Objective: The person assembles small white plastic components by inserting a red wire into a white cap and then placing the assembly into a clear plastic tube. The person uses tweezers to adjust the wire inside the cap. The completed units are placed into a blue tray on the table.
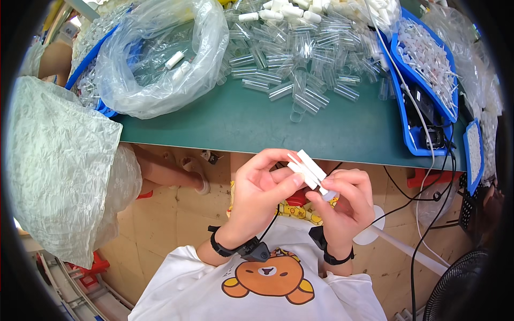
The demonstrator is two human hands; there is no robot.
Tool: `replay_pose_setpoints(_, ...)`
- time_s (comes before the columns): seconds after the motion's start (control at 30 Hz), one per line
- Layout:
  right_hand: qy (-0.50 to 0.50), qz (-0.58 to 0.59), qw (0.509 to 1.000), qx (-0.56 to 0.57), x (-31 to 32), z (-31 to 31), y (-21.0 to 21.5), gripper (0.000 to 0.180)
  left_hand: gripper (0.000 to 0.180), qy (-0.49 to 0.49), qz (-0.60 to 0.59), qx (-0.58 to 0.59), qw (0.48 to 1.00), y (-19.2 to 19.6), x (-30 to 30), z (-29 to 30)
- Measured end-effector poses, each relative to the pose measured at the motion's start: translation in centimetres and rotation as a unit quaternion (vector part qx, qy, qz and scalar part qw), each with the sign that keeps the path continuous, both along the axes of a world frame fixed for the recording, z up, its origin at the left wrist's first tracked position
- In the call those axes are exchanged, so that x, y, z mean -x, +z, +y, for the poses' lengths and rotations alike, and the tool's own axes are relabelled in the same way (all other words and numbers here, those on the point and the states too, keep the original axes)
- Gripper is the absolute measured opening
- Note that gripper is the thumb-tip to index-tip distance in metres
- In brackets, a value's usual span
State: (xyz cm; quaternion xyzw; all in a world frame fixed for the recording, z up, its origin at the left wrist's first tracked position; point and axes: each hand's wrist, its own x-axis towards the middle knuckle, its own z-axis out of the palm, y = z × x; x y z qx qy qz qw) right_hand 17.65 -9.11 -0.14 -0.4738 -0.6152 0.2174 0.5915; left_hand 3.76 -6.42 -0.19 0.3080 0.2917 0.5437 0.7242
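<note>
Just off the table's front edge, my two hands meet over a few slim white plastic pieces. My left hand (261, 195) pinches a short white cylinder (303, 176) between thumb and fingers, a thin white stick poking out beside it. In my right hand (350, 206), closed at thumb and fingertips, is the lower end of a longer white tube (311, 165). A translucent round end piece (329, 196) shows at those fingertips. Whether the pieces are joined there, my fingers hide.
Clear plastic tubes (305, 96) lie heaped on the green table (257, 125), white cylinders (284, 10) behind them. An open plastic bag (211, 51) holds white-capped pieces at left. Blue trays (454, 109) of small white parts stand right. Black cables (428, 214) hang beside me; another person sits left.
</note>
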Motion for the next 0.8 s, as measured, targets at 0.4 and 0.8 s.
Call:
replay_pose_setpoints(0.4, -0.006, -0.141, 0.988, -0.056, 0.2, 0.1, 0.0, 0.045, 0.023, 0.008, -0.024, 0.002, 1.000, -0.7, -0.1, 0.2)
replay_pose_setpoints(0.8, 0.002, -0.121, 0.992, -0.047, -0.7, 0.4, 0.0, 0.037, 0.027, 0.006, -0.024, 0.005, 1.000, -0.1, 0.1, 0.2)
